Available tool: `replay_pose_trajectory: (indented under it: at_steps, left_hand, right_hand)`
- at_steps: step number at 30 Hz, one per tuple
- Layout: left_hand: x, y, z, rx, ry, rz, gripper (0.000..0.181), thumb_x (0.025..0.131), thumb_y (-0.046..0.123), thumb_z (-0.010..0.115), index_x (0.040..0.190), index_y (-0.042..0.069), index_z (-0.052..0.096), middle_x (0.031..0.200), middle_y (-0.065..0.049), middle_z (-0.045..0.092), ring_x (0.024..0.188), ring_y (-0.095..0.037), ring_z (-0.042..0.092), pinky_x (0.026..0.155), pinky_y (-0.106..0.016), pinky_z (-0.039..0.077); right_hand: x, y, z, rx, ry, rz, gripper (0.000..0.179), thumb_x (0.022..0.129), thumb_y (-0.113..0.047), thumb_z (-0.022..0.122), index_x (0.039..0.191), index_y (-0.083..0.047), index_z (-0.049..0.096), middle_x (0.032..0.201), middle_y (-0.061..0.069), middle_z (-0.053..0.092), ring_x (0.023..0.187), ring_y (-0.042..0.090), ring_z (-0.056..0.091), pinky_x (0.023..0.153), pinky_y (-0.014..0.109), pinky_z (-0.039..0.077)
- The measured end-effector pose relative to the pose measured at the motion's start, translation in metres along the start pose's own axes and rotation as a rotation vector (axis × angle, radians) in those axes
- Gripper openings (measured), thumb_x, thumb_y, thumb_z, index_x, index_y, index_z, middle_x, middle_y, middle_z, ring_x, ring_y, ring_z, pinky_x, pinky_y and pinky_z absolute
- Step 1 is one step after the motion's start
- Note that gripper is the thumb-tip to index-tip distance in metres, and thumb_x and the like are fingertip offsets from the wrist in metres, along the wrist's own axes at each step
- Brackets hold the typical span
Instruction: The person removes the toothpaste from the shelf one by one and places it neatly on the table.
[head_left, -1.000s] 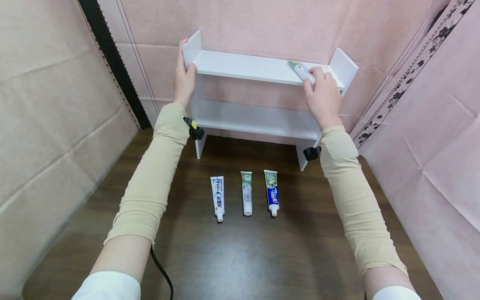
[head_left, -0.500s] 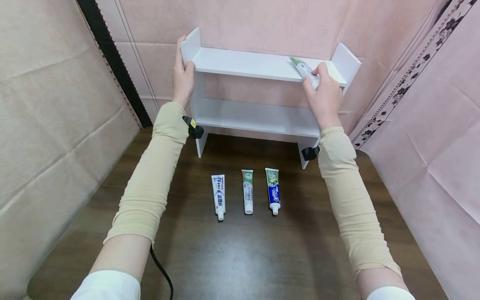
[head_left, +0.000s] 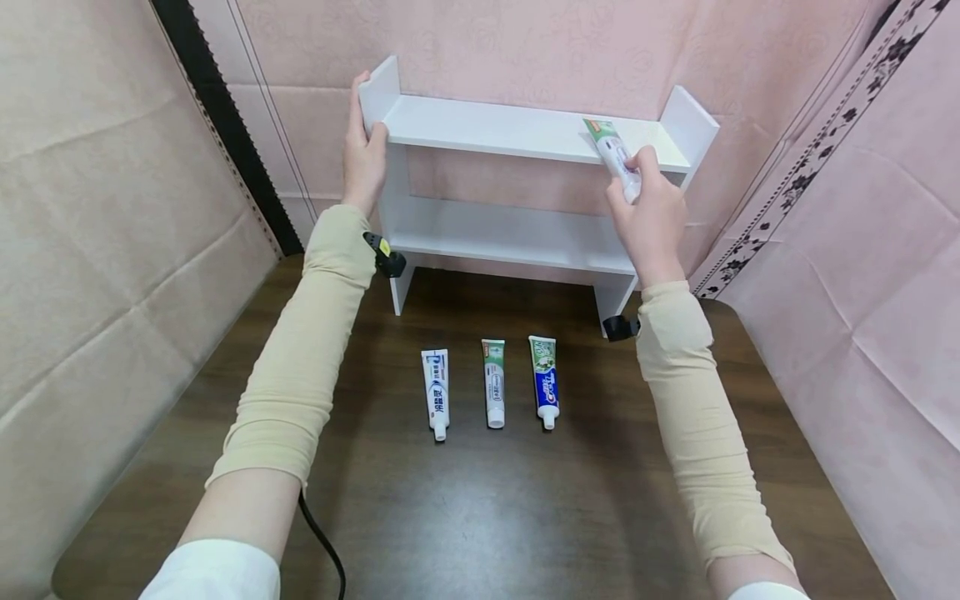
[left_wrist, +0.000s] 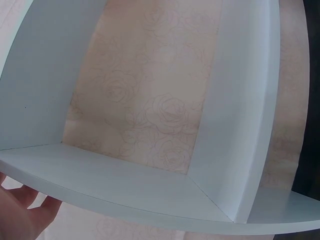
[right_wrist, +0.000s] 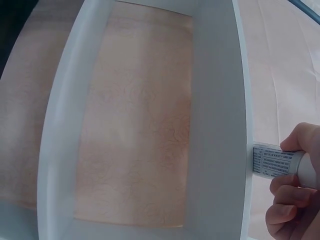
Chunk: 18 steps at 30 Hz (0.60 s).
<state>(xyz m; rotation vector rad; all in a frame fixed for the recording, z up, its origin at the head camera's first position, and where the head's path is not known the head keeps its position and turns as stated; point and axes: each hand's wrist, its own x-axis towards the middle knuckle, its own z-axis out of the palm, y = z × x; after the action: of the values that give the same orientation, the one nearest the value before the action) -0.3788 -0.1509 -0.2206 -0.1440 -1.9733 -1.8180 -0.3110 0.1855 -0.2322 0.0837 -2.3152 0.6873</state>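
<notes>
A white two-tier shelf [head_left: 480, 125] stands at the back of the table. My left hand [head_left: 365, 162] grips its left side panel near the top, thumb in front; in the left wrist view the fingers [left_wrist: 25, 210] show at the panel's edge. With thumb and fingers, my right hand [head_left: 651, 212] pinches a white and green toothpaste tube [head_left: 613, 154] by its cap end. The tube's green tail overlaps the top board at the right, and its cap end sticks out past the front edge. Small print shows on the tube [right_wrist: 272, 160] in the right wrist view.
Three toothpaste tubes lie in a row before the shelf: a white and blue one [head_left: 436, 392], a green and white one [head_left: 493, 383] and a green and blue one [head_left: 545, 379]. Pink cloth walls [head_left: 525, 50] enclose the brown table [head_left: 465, 517]. A black cable [head_left: 324, 542] runs beside the left arm.
My right hand has drawn the toothpaste tube slightly toward me, down and to the right, off the top board's front edge. My left hand stays on the side panel.
</notes>
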Motion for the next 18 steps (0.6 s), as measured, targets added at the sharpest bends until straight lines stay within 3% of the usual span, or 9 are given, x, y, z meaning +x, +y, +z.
replay_pose_trajectory:
  at_steps: [11, 18]
  left_hand:
    - [-0.002, 0.0, -0.001, 0.004, -0.008, 0.0, 0.063, 0.098, 0.008, 0.031, 0.151, 0.041, 0.023, 0.155, 0.014, 0.032, 0.128, -0.007, 0.038, 0.103, -0.022, 0.032]
    - [-0.002, 0.0, -0.001, 0.011, -0.006, 0.0, 0.064, 0.097, 0.007, 0.031, 0.151, 0.041, 0.023, 0.155, 0.013, 0.033, 0.125, -0.007, 0.04, 0.102, -0.024, 0.034]
  right_hand:
    - [-0.03, 0.01, 0.001, 0.009, 0.043, -0.001, 0.033, 0.093, -0.025, 0.051, 0.121, -0.008, 0.053, 0.108, 0.023, 0.07, 0.074, 0.039, 0.06, 0.06, 0.036, 0.035]
    - [-0.053, 0.015, -0.012, 0.029, 0.095, -0.064, 0.031, 0.091, -0.02, 0.055, 0.118, -0.005, 0.056, 0.1, 0.025, 0.07, 0.067, 0.04, 0.058, 0.058, 0.04, 0.036]
